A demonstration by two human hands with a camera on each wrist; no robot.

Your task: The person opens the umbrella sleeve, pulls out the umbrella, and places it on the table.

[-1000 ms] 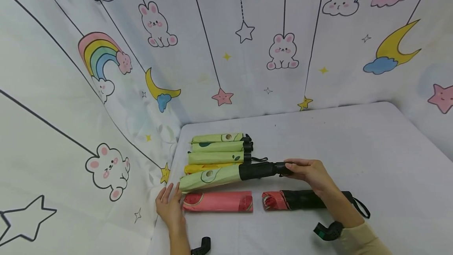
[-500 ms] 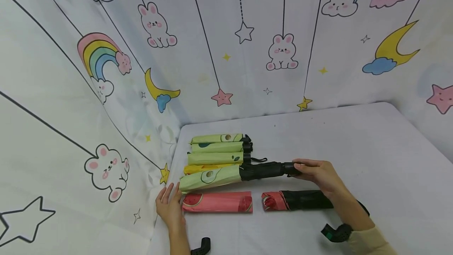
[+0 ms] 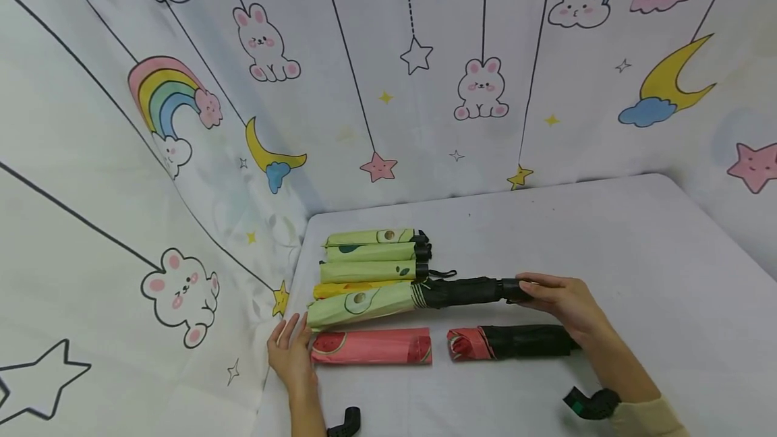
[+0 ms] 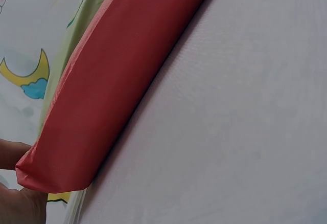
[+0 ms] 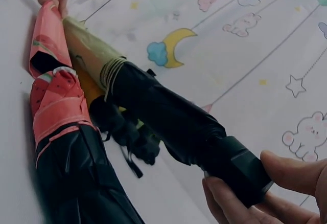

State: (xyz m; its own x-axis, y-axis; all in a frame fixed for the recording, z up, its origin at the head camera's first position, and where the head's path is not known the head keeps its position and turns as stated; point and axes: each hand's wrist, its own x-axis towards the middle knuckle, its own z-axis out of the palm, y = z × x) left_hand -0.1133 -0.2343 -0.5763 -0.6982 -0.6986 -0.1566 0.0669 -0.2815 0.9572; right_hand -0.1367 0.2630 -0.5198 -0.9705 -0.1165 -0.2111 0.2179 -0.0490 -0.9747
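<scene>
My right hand (image 3: 561, 299) pinches the black handle (image 5: 240, 170) of a folded umbrella, thumb on one side and fingers on the other. The umbrella's black folded canopy (image 3: 461, 292) sticks partly out of a light green avocado-print sleeve (image 3: 364, 305), with striped folds at the sleeve's mouth. At the sleeve's far left end my left hand (image 3: 293, 356) pinches it between thumb and fingers. Just in front lies a pink watermelon-print sleeve (image 3: 371, 346), close to the left hand. To its right a black folded umbrella with watermelon trim (image 3: 516, 342) lies partly behind the right forearm.
Behind the held sleeve lie several sleeved umbrellas in a row: green ones (image 3: 367, 271) with black handles and a yellow one (image 3: 346, 288). A white cloth covers the table (image 3: 583, 235). A patterned curtain (image 3: 340, 86) stands at the back and left.
My right hand has moved to the right with the handle, drawing the umbrella further out of the avocado sleeve; more black canopy shows. My left hand has stayed at the sleeve's end.
</scene>
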